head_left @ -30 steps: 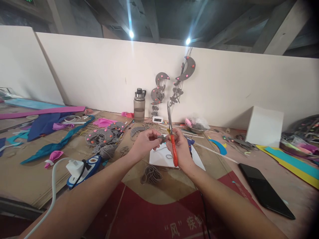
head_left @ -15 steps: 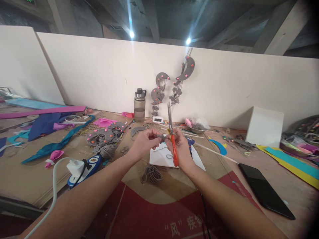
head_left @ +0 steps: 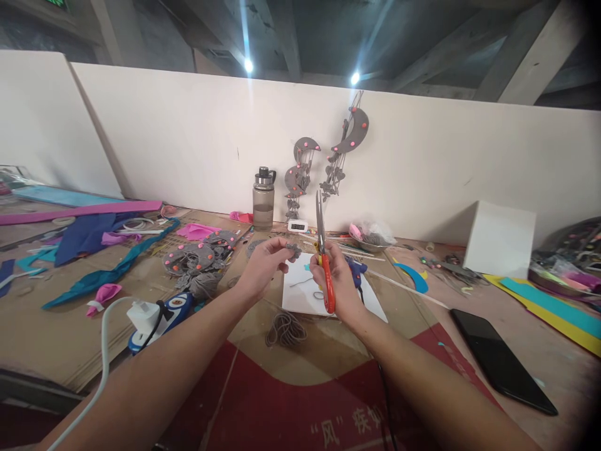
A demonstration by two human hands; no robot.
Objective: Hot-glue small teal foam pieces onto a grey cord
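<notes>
My left hand (head_left: 263, 266) pinches a small grey felt piece (head_left: 293, 250) between thumb and fingers, raised above the table. My right hand (head_left: 337, 275) grips red-handled scissors (head_left: 323, 257), blades closed and pointing straight up. The two hands are a little apart, over a white sheet of paper (head_left: 305, 289) with a thin grey cord lying on it. A coil of grey string (head_left: 285, 329) lies just in front of the paper.
A pile of grey felt crescents with pink dots (head_left: 197, 260) lies left of my hands. A blue glue gun (head_left: 162, 316) with a white plug and cable is near left. A water bottle (head_left: 263, 197), white box (head_left: 500, 238), black phone (head_left: 502, 360) and coloured foam strips surround the area.
My left hand has pulled the grey felt piece up and to the left, away from my right hand. The scissors stay upright in nearly the same place.
</notes>
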